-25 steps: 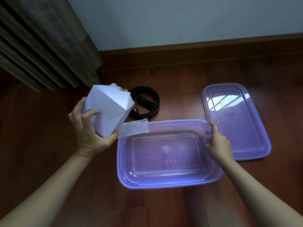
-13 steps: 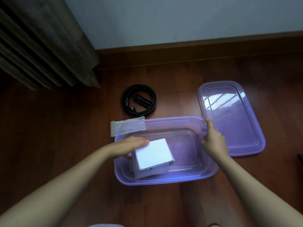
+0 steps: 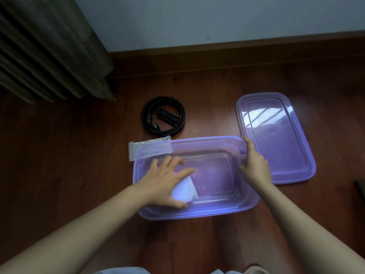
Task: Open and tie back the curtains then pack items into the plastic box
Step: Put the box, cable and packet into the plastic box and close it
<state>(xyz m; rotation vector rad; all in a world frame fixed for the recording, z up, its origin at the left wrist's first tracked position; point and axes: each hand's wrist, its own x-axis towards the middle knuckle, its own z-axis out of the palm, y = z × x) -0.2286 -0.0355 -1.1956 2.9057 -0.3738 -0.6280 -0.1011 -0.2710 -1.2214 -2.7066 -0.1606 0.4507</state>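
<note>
Head camera, wide-angle, facing steeply down, close above plastic box (image 3: 197, 213).

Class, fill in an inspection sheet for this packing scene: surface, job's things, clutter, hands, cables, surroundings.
Surface: dark wooden floor.
Job's things: purple plastic box, open, with a white box inside at its left; lid lying on the floor to its right; black belt coiled beyond it; clear packet at its far left corner.
Clutter: dark object cut off at the right edge.
Hands: left hand rests flat on the white box; right hand grips the plastic box's right rim.
Cables: nothing seen.
Surroundings: curtain at upper left, wall, baseboard.
</note>
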